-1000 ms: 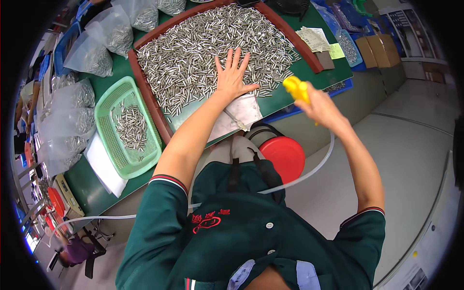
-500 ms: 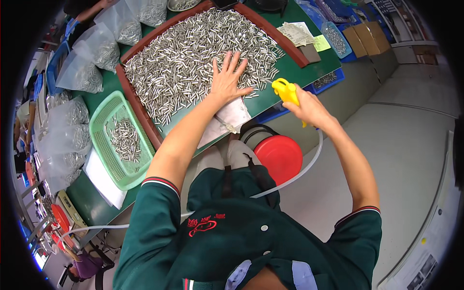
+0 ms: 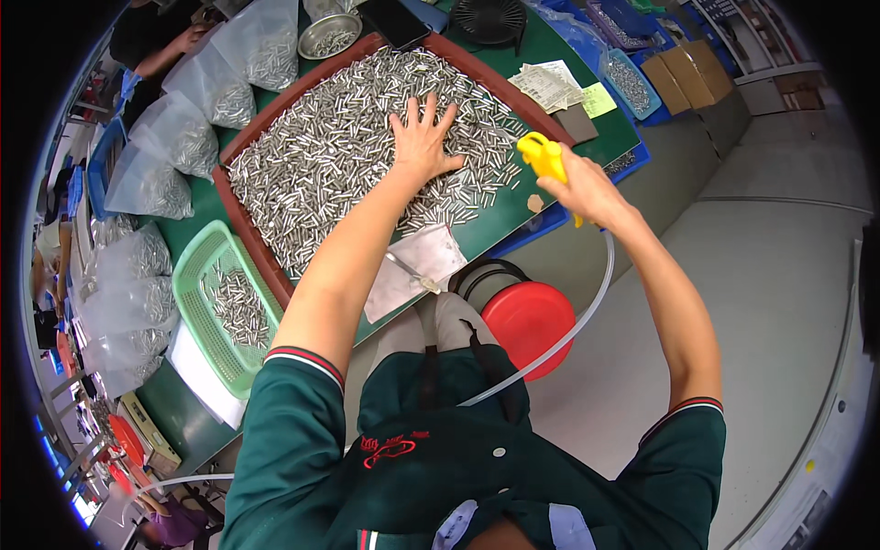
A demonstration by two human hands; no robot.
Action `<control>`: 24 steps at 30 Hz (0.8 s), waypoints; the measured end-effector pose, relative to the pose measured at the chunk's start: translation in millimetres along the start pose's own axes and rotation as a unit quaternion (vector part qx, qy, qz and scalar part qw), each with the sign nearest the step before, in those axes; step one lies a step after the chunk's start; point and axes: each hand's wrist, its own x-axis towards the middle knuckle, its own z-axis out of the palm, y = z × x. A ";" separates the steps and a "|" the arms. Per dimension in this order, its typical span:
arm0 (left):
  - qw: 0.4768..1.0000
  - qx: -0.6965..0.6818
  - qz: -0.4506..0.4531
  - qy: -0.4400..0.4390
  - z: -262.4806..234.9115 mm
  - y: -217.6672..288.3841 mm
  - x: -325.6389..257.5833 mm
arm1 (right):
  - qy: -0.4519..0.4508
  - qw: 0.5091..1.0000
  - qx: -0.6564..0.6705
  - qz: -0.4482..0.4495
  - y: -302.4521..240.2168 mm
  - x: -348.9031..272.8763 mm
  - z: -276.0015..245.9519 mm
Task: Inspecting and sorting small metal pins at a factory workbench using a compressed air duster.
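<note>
The left hand (image 3: pixel 423 151) is spread over heaped metal pins (image 3: pixel 321 151), while a yellow air gun (image 3: pixel 544 159) is gripped in the right hand (image 3: pixel 591 191).

You are in a factory-style workshop. The signs lie around your green workbench (image 3: pixel 504 209): loose metal pins (image 3: pixel 321 165) heaped by the hundreds at eleven o'clock, clear bags (image 3: pixel 197 147) of similar parts at ten, and a green plastic basket (image 3: pixel 190 289) of more at nine. A yellow trigger tool (image 3: pixel 544 158) on a hose (image 3: pixel 587 316) sits at your one o'clock; parts bins (image 3: pixel 632 87) and a cardboard box (image 3: pixel 692 73) are toward two. Another worker (image 3: pixel 179 522) appears near eight.
</note>
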 end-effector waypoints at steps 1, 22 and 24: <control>1.000 0.002 0.000 -0.003 -0.4 -0.7 5.0 | 0.004 1.000 0.005 -0.003 5.9 3.0 -1.0; 0.991 -0.114 0.031 0.059 -4.4 -37.6 20.2 | -0.054 0.996 -0.054 -0.056 -11.7 57.8 -26.9; 0.987 -0.145 0.020 0.060 -10.8 -44.5 21.2 | -0.061 0.995 -0.058 -0.060 -12.5 63.0 -27.4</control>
